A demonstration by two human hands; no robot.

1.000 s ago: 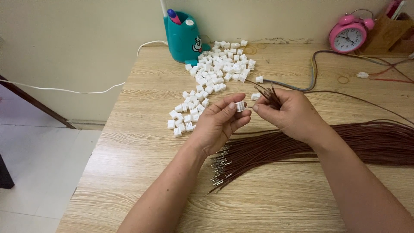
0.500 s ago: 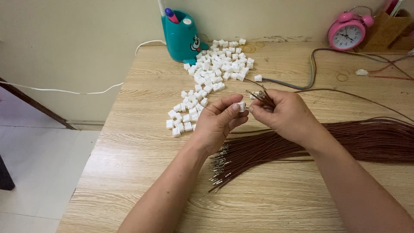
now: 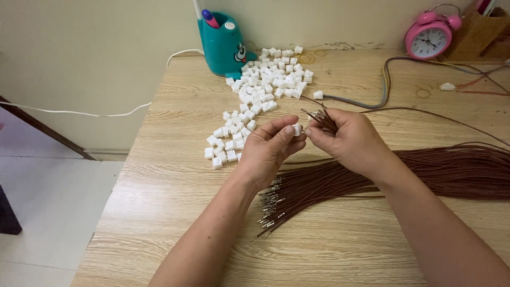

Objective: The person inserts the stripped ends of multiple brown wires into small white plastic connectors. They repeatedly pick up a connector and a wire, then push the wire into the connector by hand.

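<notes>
My left hand [image 3: 270, 150] pinches a small white plastic connector housing [image 3: 297, 129] between thumb and fingers above the wooden table [image 3: 175, 186]. My right hand [image 3: 348, 139] is right against it and grips a few brown wires [image 3: 319, 117] whose metal-tipped ends stick up past the fingers. The fingertips of both hands meet at the housing. A thick bundle of brown wires [image 3: 425, 172] with metal terminals lies on the table under my hands and runs off to the right.
A loose pile of white housings [image 3: 263, 87] spreads from the table's back toward my left hand. A teal pen holder [image 3: 222, 45] stands at the back, a pink alarm clock [image 3: 428, 36] at the back right. Grey and coloured cables [image 3: 388, 79] trail across the right side.
Both hands have risen slightly and drawn together. The white housing in my left hand now touches the wire ends held by my right hand.
</notes>
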